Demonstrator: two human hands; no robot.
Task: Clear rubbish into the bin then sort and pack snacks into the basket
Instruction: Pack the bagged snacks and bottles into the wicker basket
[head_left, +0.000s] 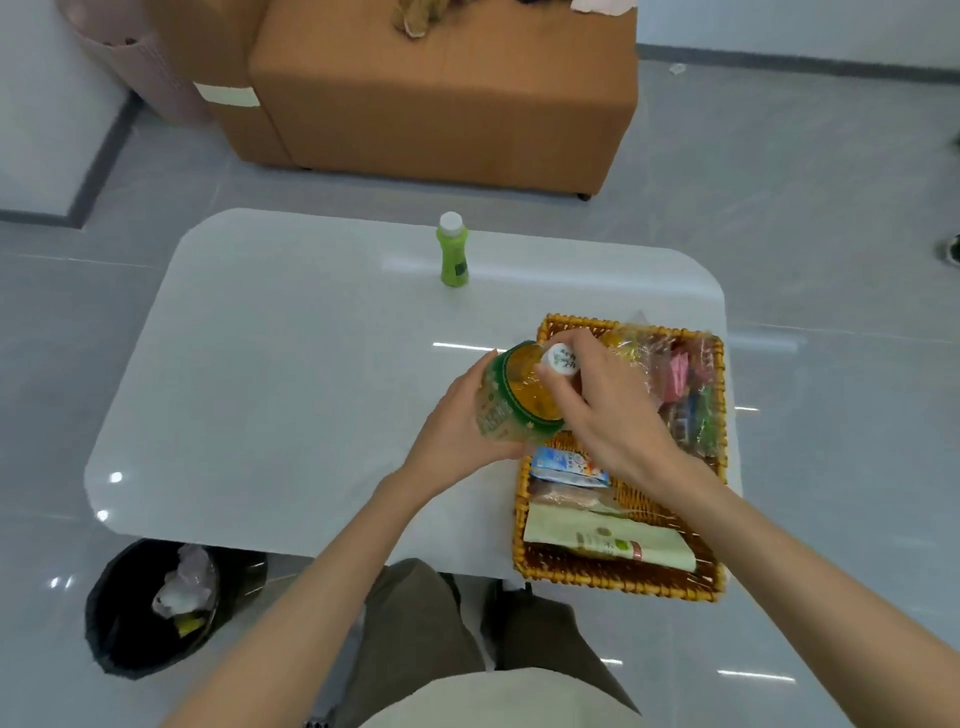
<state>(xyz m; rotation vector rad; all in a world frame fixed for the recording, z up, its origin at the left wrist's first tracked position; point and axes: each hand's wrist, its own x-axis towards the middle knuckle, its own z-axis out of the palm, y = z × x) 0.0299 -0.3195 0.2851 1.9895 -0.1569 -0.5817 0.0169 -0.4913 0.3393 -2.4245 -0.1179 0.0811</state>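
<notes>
Both hands hold a tea bottle (514, 400) with a green label and amber liquid at the left edge of the wicker basket (618, 584). My left hand (457, 431) grips its body from the left. My right hand (613, 410) wraps its neck just under the white cap (560, 358). The basket sits at the table's right front and holds several snack packets: a blue one (566, 465), a pale green one (608, 540) and colourful wrapped ones (685, 384). A small green bottle (453, 252) with a white cap stands upright at the far side of the white table (291, 374).
A black bin (140, 608) with crumpled rubbish inside stands on the floor to the left of my legs, below the table's front edge. An orange-brown sofa block (441, 98) stands beyond the table. The floor is grey tile.
</notes>
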